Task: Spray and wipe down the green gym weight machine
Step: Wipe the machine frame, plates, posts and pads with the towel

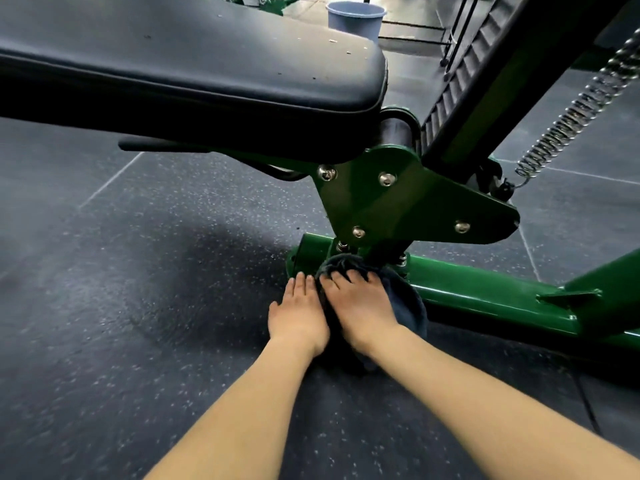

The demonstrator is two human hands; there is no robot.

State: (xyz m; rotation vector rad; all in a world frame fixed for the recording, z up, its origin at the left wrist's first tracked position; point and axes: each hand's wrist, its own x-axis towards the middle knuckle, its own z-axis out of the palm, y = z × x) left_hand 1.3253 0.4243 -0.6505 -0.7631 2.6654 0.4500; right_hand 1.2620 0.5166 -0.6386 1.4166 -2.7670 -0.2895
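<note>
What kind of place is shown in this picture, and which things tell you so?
Most likely a gym. A green weight machine frame carries a black padded bench, a coiled steel spring hangs at its side, and the floor is dark speckled rubber tile. Both hands press a dark cloth on the frame.

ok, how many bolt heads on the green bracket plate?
4 on the green bracket plate: upper left, upper middle, lower left, lower right. More fasteners sit below the plate, partly hidden above the cloth.
</note>
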